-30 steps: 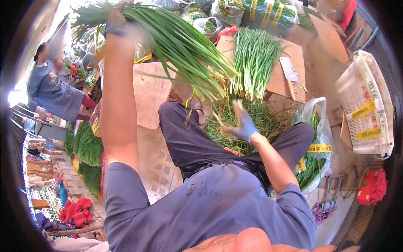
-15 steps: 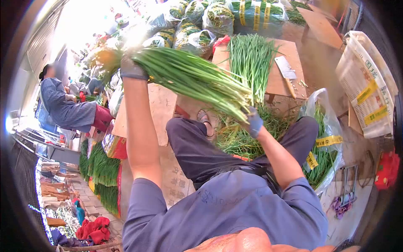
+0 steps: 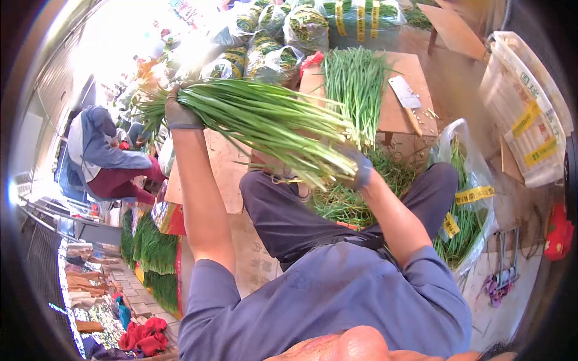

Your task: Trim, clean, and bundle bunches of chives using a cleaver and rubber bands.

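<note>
My gloved left hand (image 3: 183,111) is closed around the leafy end of a big bunch of garlic chives (image 3: 265,120), holding it up across my lap. At the pale stem ends is my gloved right hand (image 3: 360,168), gripping them from the side, with its fingers partly behind the stalks. Beyond, more garlic chives (image 3: 356,90) lie spread on a wooden board (image 3: 404,71). A cleaver (image 3: 404,93) with a wooden handle rests beside them. Loose trimmed leaves (image 3: 343,204) are heaped between my knees.
A clear plastic bag of chives (image 3: 463,198) stands by my right leg. Stuffed bags (image 3: 306,27) line the back. At left, a person (image 3: 108,150) sits bent over near stacked chives (image 3: 153,240). A white woven sack (image 3: 524,108) stands at right.
The bunch has dropped slightly and its leaves fan out more, with both hands still at its ends. The seated person at left has leaned forward. The view has shifted a little.
</note>
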{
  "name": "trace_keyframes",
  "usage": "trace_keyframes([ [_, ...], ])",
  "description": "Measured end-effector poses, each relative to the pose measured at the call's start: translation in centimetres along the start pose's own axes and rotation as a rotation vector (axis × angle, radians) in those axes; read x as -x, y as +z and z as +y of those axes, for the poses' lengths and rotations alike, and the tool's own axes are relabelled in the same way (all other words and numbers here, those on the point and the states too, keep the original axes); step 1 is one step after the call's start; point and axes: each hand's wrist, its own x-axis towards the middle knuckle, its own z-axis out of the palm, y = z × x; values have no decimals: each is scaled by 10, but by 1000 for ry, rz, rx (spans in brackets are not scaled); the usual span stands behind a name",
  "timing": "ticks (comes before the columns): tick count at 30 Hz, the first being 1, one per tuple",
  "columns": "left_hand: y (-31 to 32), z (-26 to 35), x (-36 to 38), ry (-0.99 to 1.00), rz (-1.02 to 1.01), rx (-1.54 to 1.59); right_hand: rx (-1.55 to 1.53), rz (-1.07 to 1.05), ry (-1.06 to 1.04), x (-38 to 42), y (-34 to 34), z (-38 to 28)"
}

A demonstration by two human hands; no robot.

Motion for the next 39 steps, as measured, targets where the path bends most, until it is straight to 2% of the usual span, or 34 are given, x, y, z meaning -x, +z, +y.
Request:
trace_keyframes([
  [1, -9, 3, -3, 17, 28, 84, -63, 27, 39, 12, -9, 0],
  [4, 19, 6, 21, 41, 82, 19, 698, -10, -119, 14, 4, 8],
  [5, 23, -1, 24, 9, 24, 49, 760, 18, 21, -28, -37, 43],
  [7, 19, -15, 18, -25, -122, -33, 620, -59, 25, -60, -59, 72],
  [9, 19, -23, 17, 31, -216, -70, -55, -129, -12, -73, -36, 76],
  [11, 7, -9, 18, 64, -185, -117, 523, -155, -331, -31, -22, 52],
  [12, 0, -4, 15, 82, -167, -132, 718, -63, -340, 0, -1, 22],
  [13, -15, -2, 8, 69, -329, 12, 912, 31, -334, 31, 19, -9],
  [14, -23, 1, 6, 84, -315, 28, 619, 150, -26, 60, 14, -20],
  [16, -35, 8, 1, 109, -287, 49, 488, 150, -8, 97, -11, -21],
  [18, -45, 10, -13, -64, -585, 530, 633, 174, 178, 114, -17, -25],
  [19, -32, 13, -4, -109, -644, 616, 698, 191, 274, 120, -15, -23],
  [20, -23, 12, -2, -158, -710, 706, 894, 82, 248, 120, -12, -20],
  [22, -18, 12, -5, -159, -705, 718, 1290, -148, 188, 109, -2, -13],
  [23, -14, 13, -2, -181, -703, 737, 1274, -106, 162, 98, 5, -9],
  [24, -12, 12, -2, -203, -703, 758, 1307, 8, -4, 82, 18, -3],
  [25, -19, 15, -7, -109, -579, 560, 1334, 126, -173, 65, 35, 4],
  [28, 16, -3, 17, -128, -728, 715, 1041, 172, -120, 20, 54, 25],
  [29, 16, 0, 9, -170, -698, 822, 953, 191, -113, 9, 61, 28],
  [30, 12, 2, 4, -160, -740, 826, 726, 177, -242, -4, 47, 48],
  [31, 17, 0, 8, -146, -778, 831, 835, 208, -335, 4, 37, 48],
  [32, 18, 2, 12, -122, -811, 839, 882, 269, -210, 13, 29, 40],
  [33, 16, 7, 12, -149, -755, 812, 926, 334, -75, 24, 19, 32],
  [34, 16, 8, 18, -141, -759, 834, 1003, 301, -200, 33, -7, 38],
  [35, 22, 6, 24, -135, -767, 862, 1181, 385, -164, 42, -27, 38],
  [38, 26, 3, 29, -111, -722, 898, 1176, 376, 135, 82, -30, 19],
  [39, 25, 4, 27, -89, -725, 890, 1264, 362, 176, 91, -46, 22],
])
